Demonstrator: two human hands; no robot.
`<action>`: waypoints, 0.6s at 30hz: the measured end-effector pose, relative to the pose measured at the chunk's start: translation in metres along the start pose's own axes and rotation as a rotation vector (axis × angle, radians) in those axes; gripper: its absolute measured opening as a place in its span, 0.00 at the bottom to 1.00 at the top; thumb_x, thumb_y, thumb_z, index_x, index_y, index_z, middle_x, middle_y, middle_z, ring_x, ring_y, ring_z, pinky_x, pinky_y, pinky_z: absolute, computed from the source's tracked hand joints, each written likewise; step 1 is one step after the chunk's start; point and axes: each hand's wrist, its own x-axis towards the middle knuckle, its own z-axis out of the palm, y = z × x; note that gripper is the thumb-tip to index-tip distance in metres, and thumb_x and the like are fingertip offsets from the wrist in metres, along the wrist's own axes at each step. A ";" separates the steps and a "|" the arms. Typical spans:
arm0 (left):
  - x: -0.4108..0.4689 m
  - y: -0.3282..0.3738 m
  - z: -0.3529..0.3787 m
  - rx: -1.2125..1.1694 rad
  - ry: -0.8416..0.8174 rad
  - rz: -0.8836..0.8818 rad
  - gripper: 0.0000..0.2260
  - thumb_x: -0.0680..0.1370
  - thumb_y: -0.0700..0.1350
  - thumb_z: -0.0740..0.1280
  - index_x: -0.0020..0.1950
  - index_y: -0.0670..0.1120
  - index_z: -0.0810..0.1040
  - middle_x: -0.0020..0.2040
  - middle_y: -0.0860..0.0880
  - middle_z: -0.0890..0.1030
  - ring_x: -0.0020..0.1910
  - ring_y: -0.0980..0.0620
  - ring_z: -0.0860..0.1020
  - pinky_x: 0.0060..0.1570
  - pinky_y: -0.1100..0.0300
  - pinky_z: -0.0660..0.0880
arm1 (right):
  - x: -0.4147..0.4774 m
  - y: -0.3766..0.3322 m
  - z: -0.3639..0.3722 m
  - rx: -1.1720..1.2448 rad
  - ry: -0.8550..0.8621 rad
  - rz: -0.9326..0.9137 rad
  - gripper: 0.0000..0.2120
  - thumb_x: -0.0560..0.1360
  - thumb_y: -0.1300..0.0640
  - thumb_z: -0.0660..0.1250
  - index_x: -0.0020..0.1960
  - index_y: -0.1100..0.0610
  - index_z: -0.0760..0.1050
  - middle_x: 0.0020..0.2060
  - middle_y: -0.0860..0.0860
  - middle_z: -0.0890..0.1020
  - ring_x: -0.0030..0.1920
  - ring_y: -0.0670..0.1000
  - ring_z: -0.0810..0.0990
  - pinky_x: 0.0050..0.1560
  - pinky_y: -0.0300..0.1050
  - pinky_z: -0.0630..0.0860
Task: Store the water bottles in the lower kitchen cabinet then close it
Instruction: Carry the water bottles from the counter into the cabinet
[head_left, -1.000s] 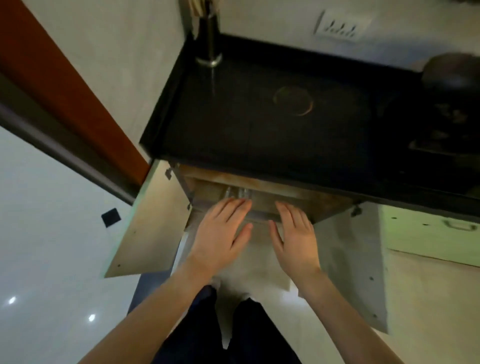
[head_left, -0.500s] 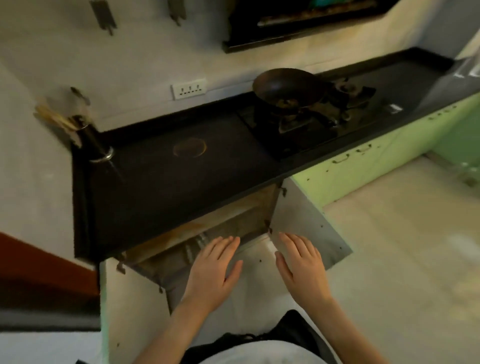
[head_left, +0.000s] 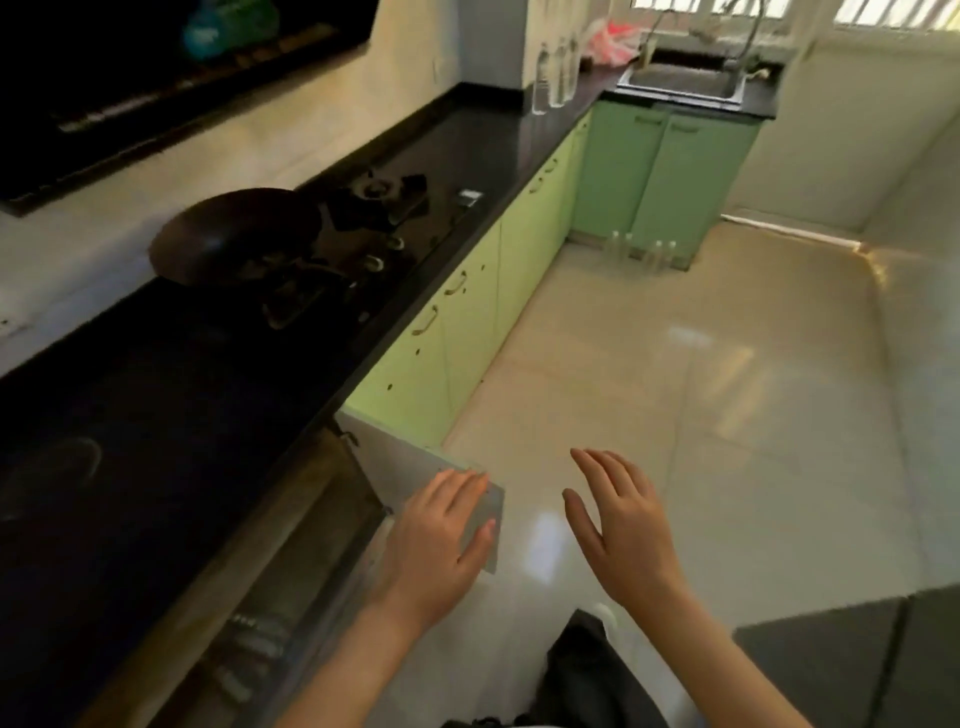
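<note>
With left hand (head_left: 441, 540) flat before open cabinet door (head_left: 396, 463), right hand (head_left: 618, 525) spread, empty, above floor (head_left: 727, 389); 4 water bottles (head_left: 658, 255) far off by green cabinets (head_left: 670, 171).

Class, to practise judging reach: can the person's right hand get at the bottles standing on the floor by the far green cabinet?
Probably not from here. The right hand is open and empty, but the bottles stand far across the floor; nothing blocks the way.
</note>
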 end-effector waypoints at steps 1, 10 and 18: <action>0.015 0.009 0.014 -0.009 -0.015 0.005 0.22 0.80 0.54 0.57 0.68 0.45 0.76 0.65 0.47 0.79 0.66 0.47 0.74 0.67 0.55 0.68 | 0.004 0.020 -0.002 -0.007 -0.005 0.021 0.24 0.80 0.46 0.57 0.68 0.59 0.75 0.62 0.54 0.80 0.63 0.58 0.76 0.61 0.56 0.75; 0.183 0.116 0.110 -0.054 -0.100 0.028 0.23 0.80 0.56 0.55 0.69 0.46 0.75 0.65 0.49 0.78 0.65 0.50 0.75 0.65 0.52 0.72 | 0.082 0.190 -0.057 -0.018 -0.017 0.164 0.23 0.80 0.46 0.56 0.66 0.59 0.76 0.60 0.54 0.81 0.60 0.57 0.78 0.59 0.54 0.77; 0.335 0.170 0.142 -0.084 -0.074 0.145 0.22 0.80 0.54 0.56 0.67 0.44 0.77 0.62 0.48 0.79 0.62 0.48 0.76 0.63 0.52 0.73 | 0.158 0.294 -0.098 -0.014 0.089 0.244 0.23 0.80 0.47 0.57 0.66 0.60 0.76 0.59 0.53 0.81 0.60 0.54 0.78 0.59 0.51 0.76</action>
